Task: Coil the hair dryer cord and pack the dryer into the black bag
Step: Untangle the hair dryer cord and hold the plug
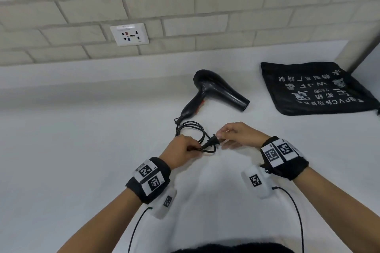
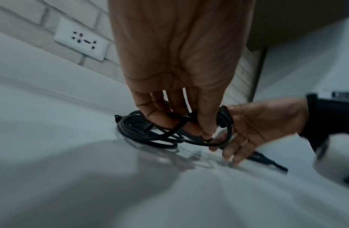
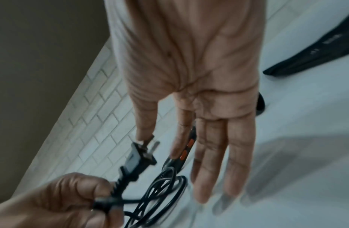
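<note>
The black hair dryer (image 1: 218, 90) lies on its side on the white counter (image 1: 82, 150), nozzle toward the right. Its cord (image 1: 191, 123) is gathered in loose loops below the handle. My left hand (image 1: 183, 150) grips the bunched loops (image 2: 130, 131) near the plug end, fingers curled round them. The plug (image 1: 210, 143) sticks out to the right of that fist. My right hand (image 1: 234, 133) is beside the plug (image 3: 136, 158), fingers straight, thumb tip touching the prongs. The black bag (image 1: 314, 88) with white print lies flat at the far right.
A white wall socket (image 1: 129, 34) sits in the brick wall behind the counter. A dark upright edge (image 1: 366, 51) stands behind the bag. The dryer handle's orange buttons (image 3: 187, 151) show past my right fingers. Wrist-camera cables trail from both forearms.
</note>
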`<act>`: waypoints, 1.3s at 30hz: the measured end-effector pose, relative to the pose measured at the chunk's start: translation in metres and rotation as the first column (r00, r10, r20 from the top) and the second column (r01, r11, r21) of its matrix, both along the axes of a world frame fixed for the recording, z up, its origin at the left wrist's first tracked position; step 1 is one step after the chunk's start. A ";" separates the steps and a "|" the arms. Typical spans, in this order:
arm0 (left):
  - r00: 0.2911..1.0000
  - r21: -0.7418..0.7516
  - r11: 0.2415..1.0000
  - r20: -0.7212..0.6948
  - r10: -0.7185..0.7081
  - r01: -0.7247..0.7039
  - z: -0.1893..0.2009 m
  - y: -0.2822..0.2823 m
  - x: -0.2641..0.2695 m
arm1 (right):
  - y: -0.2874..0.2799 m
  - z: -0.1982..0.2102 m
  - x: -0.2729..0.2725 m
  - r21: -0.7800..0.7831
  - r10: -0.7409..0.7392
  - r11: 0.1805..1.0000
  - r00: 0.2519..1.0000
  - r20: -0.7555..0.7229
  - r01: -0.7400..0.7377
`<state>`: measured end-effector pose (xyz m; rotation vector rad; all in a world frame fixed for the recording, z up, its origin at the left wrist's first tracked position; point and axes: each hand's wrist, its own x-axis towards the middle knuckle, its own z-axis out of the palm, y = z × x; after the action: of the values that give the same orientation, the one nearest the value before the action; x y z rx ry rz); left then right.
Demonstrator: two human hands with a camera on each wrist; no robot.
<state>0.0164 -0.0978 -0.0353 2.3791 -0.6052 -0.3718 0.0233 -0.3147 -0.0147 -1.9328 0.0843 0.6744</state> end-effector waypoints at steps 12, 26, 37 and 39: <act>0.984 -0.191 0.967 0.031 0.176 -0.167 0.007 0.000 -0.010 | 0.016 -0.002 -0.008 0.445 -0.138 0.856 0.945 -0.298 0.265; 0.429 -0.344 0.529 -0.902 0.042 -0.776 0.002 0.009 -0.028 | 0.023 -0.010 -0.026 0.412 -0.136 0.883 0.963 -0.232 0.224; 0.716 -0.407 0.615 -0.562 0.414 -0.675 0.015 0.037 -0.023 | 0.019 -0.017 -0.029 0.228 -0.259 0.934 0.961 -0.096 0.275; 0.758 -0.389 0.669 -0.489 0.432 -0.633 0.018 0.052 -0.026 | 0.016 -0.014 -0.024 0.210 -0.254 0.941 0.963 -0.087 0.267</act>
<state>-0.0100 -0.0453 -0.0169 1.7563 0.1889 -0.3000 -0.0009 -0.2985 -0.0287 -1.6516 0.2861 0.5383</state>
